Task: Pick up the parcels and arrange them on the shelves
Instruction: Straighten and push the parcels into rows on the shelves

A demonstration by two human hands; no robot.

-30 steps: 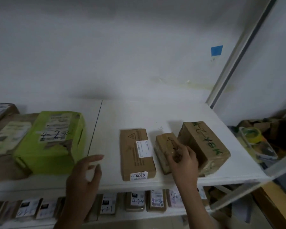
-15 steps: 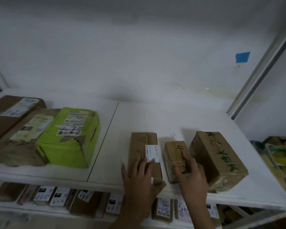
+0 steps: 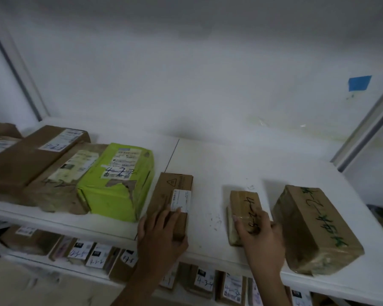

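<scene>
On the white top shelf (image 3: pixel 219 164) lies a long flat brown box (image 3: pixel 171 191) with a white label, close beside a bright green parcel (image 3: pixel 117 180). My left hand (image 3: pixel 159 237) lies flat over its near end, fingers straight on top. To the right a small brown box (image 3: pixel 243 202) marked in black pen sits next to a bigger brown box (image 3: pixel 314 228) with green writing. My right hand (image 3: pixel 261 239) grips the small box across its near end, thumb on its right side.
Several larger brown boxes (image 3: pixel 31 155) fill the shelf's left part. The lower shelf holds a row of small labelled parcels (image 3: pixel 203 281). A white wall with blue tape (image 3: pixel 359 83) stands behind; a metal upright (image 3: pixel 367 129) bounds the right.
My left hand came onto the long flat box, and that box has slid left, up against the green parcel. My right hand stayed on the small box. The view shifted left.
</scene>
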